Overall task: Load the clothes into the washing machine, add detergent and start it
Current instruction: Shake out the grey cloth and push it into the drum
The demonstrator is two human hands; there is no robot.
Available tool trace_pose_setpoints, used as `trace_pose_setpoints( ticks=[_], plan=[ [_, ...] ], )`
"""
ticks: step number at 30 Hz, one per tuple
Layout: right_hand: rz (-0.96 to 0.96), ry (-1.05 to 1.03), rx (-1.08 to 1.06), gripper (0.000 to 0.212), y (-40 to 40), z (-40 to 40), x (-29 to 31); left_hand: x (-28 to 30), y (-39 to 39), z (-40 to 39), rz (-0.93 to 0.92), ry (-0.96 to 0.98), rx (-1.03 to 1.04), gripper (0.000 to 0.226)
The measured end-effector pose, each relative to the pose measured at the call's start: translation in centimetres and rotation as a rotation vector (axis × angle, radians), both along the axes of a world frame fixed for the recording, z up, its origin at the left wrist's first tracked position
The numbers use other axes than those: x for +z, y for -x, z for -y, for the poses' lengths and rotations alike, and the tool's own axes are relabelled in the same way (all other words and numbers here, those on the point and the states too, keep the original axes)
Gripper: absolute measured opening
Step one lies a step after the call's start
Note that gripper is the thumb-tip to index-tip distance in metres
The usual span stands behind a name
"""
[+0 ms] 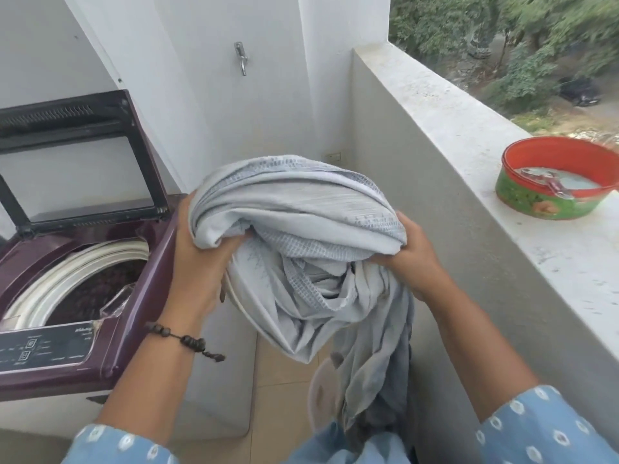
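your left hand and right hand each grip a side of the bunched pale grey cloth bundle, held in the air just right of the maroon top-loading washing machine. its lid stands open. farther right, a red and green round tin sits on the white ledge.
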State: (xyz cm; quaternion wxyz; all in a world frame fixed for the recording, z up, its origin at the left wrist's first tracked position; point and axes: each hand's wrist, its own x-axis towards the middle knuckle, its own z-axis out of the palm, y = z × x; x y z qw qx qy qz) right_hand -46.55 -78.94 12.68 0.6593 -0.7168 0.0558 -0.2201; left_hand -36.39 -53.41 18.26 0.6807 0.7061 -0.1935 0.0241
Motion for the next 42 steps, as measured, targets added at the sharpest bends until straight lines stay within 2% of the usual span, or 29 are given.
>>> trace_pose_setpoints(
  ticks=[3,5,9,12,14,16,19,24,28,32,34,36,39,42],
  plan=[
    [0.017,0.135,-0.138,0.040,0.1,0.9,1.9,-0.1,0.6,-3.1,-0.112,-0.516,-0.188,0.130],
    [0.010,0.313,-0.189,0.035,-0.1,0.4,2.9,0.7,1.4,-3.7,-0.079,-0.777,-0.219,0.143],
    [-0.027,0.765,-0.152,0.048,0.0,-2.2,3.0,1.1,4.2,0.2,0.223,-1.011,-0.231,0.147],
    [0.006,0.885,-0.056,0.050,-0.1,-3.2,2.2,-0.9,5.8,4.6,0.345,-1.086,-0.255,0.147],
    [-0.006,0.882,-0.028,0.056,-0.1,-3.2,1.9,-2.2,6.1,6.1,0.359,-0.989,-0.202,0.133],
    [-0.015,0.802,0.003,0.057,0.1,-3.2,2.1,-2.8,5.7,6.4,0.360,-0.826,-0.132,0.109],
    [-0.079,0.713,0.124,0.073,0.5,-3.0,2.5,-2.8,5.1,5.5,0.351,-0.686,-0.079,0.086],
    [-0.271,0.482,0.387,0.124,1.4,0.2,2.1,-0.9,3.8,3.7,0.262,-0.352,-0.041,0.081],
    [-0.377,0.265,0.455,0.135,1.7,1.6,-0.4,2.2,2.5,2.2,0.201,-0.055,-0.006,0.081],
    [-0.368,0.070,0.518,0.119,2.0,1.4,-1.5,4.5,0.6,0.6,0.178,0.215,0.011,0.094],
    [-0.308,-0.059,0.452,0.102,1.8,0.5,-1.5,4.0,-0.1,0.0,0.106,0.319,-0.016,0.114],
    [-0.235,-0.200,0.341,0.086,1.5,-0.5,-1.7,3.3,-0.1,-0.2,0.015,0.381,-0.034,0.121],
    [-0.114,-0.360,0.223,0.060,1.1,-1.7,-2.0,1.8,0.5,-0.1,-0.111,0.446,-0.080,0.102],
    [-0.027,-0.467,0.094,0.035,0.8,-1.9,-1.8,0.0,1.5,-0.4,-0.201,0.371,-0.061,0.078]
  ],
)
